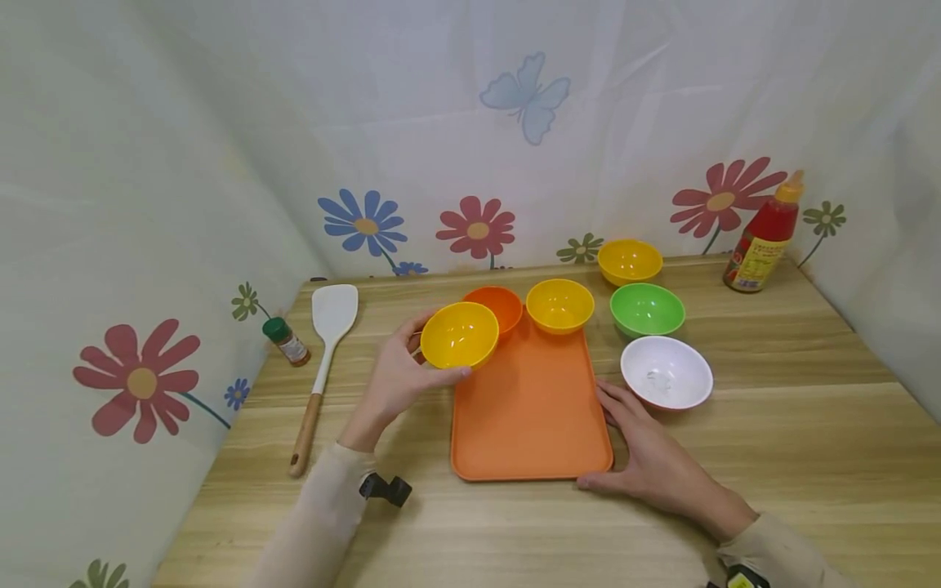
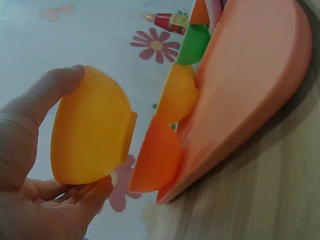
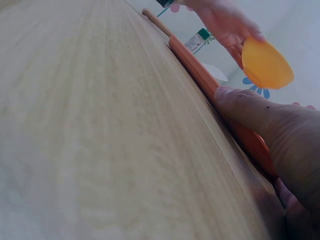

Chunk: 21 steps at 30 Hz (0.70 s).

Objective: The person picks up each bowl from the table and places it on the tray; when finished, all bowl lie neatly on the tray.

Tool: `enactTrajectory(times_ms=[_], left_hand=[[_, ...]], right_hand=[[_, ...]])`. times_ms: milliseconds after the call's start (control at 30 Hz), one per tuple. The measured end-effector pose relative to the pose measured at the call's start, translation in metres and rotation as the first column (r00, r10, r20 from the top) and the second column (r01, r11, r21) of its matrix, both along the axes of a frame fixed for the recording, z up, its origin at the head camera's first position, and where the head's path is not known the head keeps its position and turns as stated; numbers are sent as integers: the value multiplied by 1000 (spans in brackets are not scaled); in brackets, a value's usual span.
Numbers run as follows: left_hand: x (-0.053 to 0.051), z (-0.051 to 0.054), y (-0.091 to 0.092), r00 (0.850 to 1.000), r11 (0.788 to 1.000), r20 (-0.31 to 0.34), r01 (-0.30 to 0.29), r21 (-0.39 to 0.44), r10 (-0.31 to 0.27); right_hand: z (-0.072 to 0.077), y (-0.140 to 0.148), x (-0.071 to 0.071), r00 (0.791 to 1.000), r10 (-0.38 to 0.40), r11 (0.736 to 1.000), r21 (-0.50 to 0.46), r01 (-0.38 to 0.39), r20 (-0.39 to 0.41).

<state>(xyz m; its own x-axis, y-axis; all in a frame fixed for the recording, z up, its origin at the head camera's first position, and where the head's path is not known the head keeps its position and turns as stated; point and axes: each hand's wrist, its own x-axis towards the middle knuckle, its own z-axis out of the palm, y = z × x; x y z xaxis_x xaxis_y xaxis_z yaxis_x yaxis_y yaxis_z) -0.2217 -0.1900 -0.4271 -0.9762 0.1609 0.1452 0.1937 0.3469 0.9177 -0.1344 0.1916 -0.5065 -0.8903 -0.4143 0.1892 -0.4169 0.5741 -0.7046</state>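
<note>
Near the middle of the head view, the left hand (image 1: 400, 376) grips a tilted yellow bowl (image 1: 459, 336), thumb on one side and fingers curled on the other, holding it up clear of the orange tray (image 1: 531, 412). The right hand (image 1: 647, 449) spreads around the tray's lower-right corner, its thumb at the near edge and fingers against the right side; it has hold of no bowl. The work looks partway along: an orange bowl (image 1: 497, 302) and a second yellow bowl (image 1: 560, 306) stand side by side at the tray's far end, though whether both sit fully inside its rim is hard to tell. The bowl in the left hand is not yet set down. To the right of the tray, on the desk (image 1: 470, 535), a third yellow bowl (image 1: 630, 263), a green bowl (image 1: 647, 310) and a white bowl (image 1: 666, 371) stand apart from it and seem to be what is left. As for writing, the red sauce bottle (image 1: 763, 241) at upper right bears a yellow label, and the green-capped jar (image 1: 288, 341) at left a pale one; print shows on the bottle's, but no brand or word on either is legible.
</note>
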Motion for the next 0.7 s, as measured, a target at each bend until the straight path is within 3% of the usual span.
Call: enactTrajectory(times_ms=[367, 700], left_hand=[[5, -28, 11, 997, 997, 73, -19, -69, 24], [6, -42, 14, 998, 993, 56, 9, -120, -2]], right_hand=[[0, 2, -2, 1000, -6, 1000, 4, 6, 3], [0, 2, -1, 999, -5, 1000, 1, 5, 33]])
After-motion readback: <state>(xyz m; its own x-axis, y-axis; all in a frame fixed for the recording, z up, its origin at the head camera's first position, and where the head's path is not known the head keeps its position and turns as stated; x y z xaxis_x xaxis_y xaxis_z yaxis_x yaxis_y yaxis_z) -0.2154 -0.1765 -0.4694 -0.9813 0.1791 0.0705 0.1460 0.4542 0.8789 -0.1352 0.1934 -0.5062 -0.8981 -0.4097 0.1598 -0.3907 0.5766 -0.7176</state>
